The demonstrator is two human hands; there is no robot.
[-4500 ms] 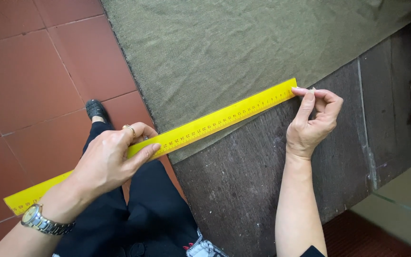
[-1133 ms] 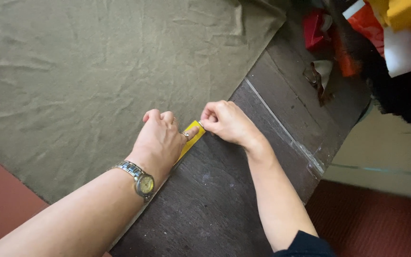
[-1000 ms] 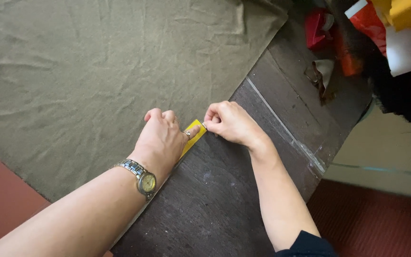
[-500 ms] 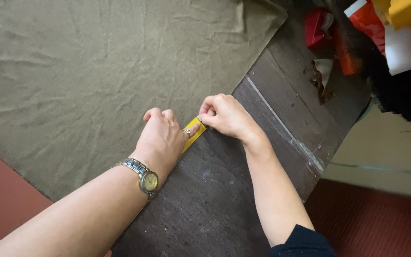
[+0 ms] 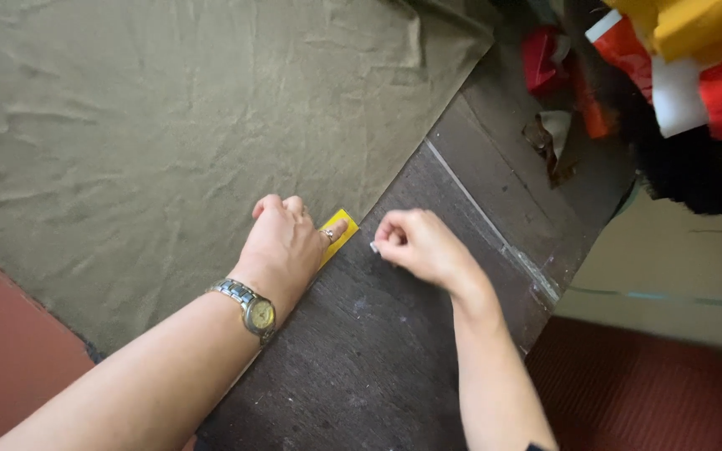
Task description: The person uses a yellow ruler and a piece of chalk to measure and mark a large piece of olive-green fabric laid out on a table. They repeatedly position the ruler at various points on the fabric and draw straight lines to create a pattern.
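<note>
— Olive cloth (image 5: 169, 125) fills the left and far side, you say?

— Yes, wrinkled, spread flat over a dark worn board (image 5: 361, 367). Red floor tile (image 5: 2, 367) shows at the near left corner, beyond the cloth's edge.

— And your left hand?

— My left hand (image 5: 282, 246) lies palm down at the cloth's near-right edge, pressing flat on a yellow ruler (image 5: 338, 234). Only the ruler's end peeks out from under my fingers, right where cloth meets board. A metal wristwatch (image 5: 248, 307) sits on that wrist.

— The right one?

— My right hand (image 5: 415, 246) is just right of the ruler's end, not touching it, fingers curled in, pinching something small and pale (image 5: 373, 246) against the board. It's too small for me to tell what it is.

— Any boxes or bins about?

— None I can make out. Far right there's a heap of fabric scraps (image 5: 678, 67), red, yellow, white and black, lying loose past the board's edge, not in any container that shows. A pale floor (image 5: 670, 276) lies below that heap.
</note>
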